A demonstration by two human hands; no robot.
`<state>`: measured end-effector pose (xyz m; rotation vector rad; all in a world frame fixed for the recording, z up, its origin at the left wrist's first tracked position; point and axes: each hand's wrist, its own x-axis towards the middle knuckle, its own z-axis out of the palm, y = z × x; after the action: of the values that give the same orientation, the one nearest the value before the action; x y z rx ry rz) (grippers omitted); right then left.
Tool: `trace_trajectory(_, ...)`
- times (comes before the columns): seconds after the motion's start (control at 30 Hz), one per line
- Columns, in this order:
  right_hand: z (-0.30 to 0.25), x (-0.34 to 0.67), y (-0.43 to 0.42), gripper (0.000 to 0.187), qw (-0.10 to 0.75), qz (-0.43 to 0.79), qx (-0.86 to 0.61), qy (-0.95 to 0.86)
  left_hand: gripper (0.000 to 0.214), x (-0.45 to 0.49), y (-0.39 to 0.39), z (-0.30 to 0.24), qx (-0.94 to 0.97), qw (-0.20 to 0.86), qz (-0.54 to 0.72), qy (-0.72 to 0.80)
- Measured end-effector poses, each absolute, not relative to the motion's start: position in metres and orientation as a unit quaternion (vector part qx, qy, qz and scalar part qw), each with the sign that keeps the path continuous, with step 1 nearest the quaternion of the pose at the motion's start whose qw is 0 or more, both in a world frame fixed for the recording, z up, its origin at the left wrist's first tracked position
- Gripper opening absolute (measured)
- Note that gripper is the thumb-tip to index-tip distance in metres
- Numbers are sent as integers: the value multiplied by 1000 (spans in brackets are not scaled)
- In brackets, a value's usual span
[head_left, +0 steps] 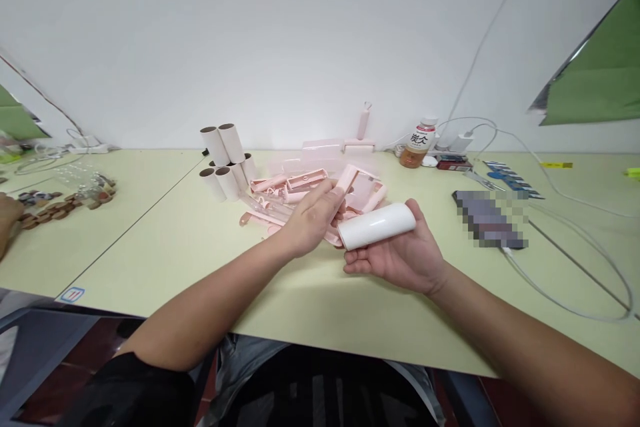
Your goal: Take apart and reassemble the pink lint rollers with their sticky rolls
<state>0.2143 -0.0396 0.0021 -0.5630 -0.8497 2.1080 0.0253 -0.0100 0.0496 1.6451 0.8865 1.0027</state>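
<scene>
My left hand (311, 221) is closed around a pink plastic part (347, 179) that sticks up from the fingers. My right hand (407, 257), palm up, supports a white lint roll (377, 226), with the thumb at its far right end. The roll lies tilted, its open left end close to my left hand but seemingly apart from the pink part. Behind both hands spreads a pile of pink plastic pieces (305, 180), partly hidden by my left hand. A pink lint roller (359, 146) stands upright against the wall.
Several white rolls (227, 183) are stacked at the back left. Toward the right are a drink bottle (419, 143), a phone (487, 220) and a looping white cable (600, 310). Another person's hand (6, 217) is at the far left, beside brown round pieces (55, 209).
</scene>
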Motion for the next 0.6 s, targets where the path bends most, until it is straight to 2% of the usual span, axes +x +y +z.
trace_trajectory(0.23,0,214,-39,94,334,847,-219,-350,30,35,-14,39,678,534,369,345)
trace_trajectory(0.4,2,209,-41,76,411,815,-234,-335,28,42,-15,30,721,457,376,361)
trace_trajectory(0.6,0,204,-44,59,417,800,-239,-359,35,35,-10,37,733,485,367,305)
